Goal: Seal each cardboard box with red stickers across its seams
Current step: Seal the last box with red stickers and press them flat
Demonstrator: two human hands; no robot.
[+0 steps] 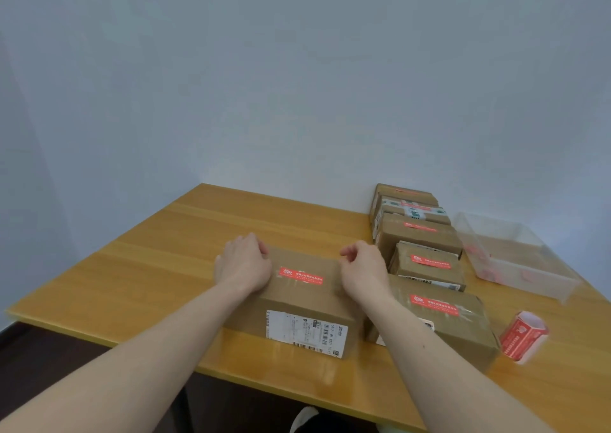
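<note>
- between the hands, on the desk, sits the cardboard box, red sticker across its seam.
- left hand and right hand curl over its ends, gripping it.
- it looks stiff and light; the end edges seem the best hold.

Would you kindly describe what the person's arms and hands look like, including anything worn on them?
Both arms are bare along all of their visible length: no sleeve shows in the picture. The left hand and the right hand wear no gloves, and no watch, bracelet or ring is visible on the wrists or the parts of the fingers that show.
</note>
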